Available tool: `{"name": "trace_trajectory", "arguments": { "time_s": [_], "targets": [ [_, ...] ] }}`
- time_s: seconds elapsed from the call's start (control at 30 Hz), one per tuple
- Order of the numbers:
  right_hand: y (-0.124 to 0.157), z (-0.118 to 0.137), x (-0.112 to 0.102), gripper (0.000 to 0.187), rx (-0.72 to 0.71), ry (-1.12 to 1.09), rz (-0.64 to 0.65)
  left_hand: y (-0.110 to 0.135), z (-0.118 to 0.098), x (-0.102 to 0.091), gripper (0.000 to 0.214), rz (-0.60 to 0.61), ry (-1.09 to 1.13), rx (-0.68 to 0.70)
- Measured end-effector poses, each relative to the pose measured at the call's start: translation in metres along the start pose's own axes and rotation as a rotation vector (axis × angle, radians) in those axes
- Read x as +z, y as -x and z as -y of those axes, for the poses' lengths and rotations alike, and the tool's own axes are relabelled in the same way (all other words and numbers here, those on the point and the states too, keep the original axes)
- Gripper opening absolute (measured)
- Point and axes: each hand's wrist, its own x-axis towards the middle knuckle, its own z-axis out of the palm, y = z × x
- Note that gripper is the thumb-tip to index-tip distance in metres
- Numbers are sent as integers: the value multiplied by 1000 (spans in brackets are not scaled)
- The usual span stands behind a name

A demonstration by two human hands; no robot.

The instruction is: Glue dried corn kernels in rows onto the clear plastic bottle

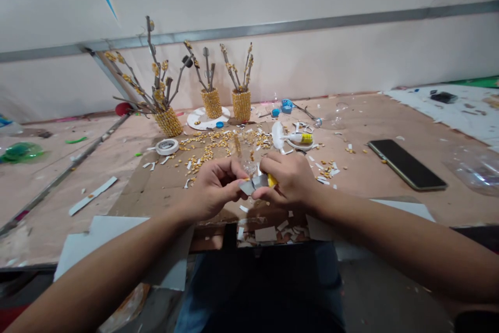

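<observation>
My right hand is closed around a utility knife with a yellow body and a grey metal front, pointing left. Its tip end meets the fingers of my left hand, which are pinched together. A small yellow-orange bit shows at these fingertips, too small to name surely. Both hands are above the cardboard sheet near the table's front edge. Loose corn kernels and white scraps lie just beyond them. Behind my right hand is a white glue bottle with a yellow label.
Three kernel-covered pots with twigs stand at the back: a left one, a middle one and a right one. A tape roll lies left, a phone right. Clear plastic bottles lie at the right.
</observation>
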Motion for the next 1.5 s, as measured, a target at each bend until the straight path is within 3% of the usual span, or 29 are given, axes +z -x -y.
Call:
{"name": "trace_trajectory", "arguments": {
  "time_s": [0.13,0.27,0.47,0.63,0.9,0.97,1.1,1.17,1.23,1.33,1.5],
  "targets": [
    [-6,-17,-6,73,152,-27,-122,4,1,-1,35,91,-29,15],
    [-8,-25,-9,67,91,-193,-240,-3,2,-5,43,7,-32,19],
    [-4,-9,-5,10,-151,-469,-179,-5,0,-4,42,-8,-54,-40],
    [-4,-9,-6,20,-277,-529,-136,-5,-4,2,45,-7,-105,-82],
    [-4,-14,-7,12,-389,-391,-77,-5,-5,1,43,97,-194,-135],
    [-5,-19,-8,10,-361,-373,-100,-3,-2,-1,39,29,-281,-39],
    [-7,-40,-8,9,-241,-352,-186,-9,12,-17,22,-330,-443,371],
    [-6,-52,-4,10,-230,-339,-126,-18,22,-30,43,-376,-498,475],
    [-3,-62,2,12,-213,-299,-11,-30,33,-43,75,-307,-529,395],
    [2,-70,14,21,-208,-245,119,-45,49,-58,105,-138,-373,211],
    [9,-76,31,23,-173,-242,112,-57,63,-68,110,58,-59,-6]
  ]
}}
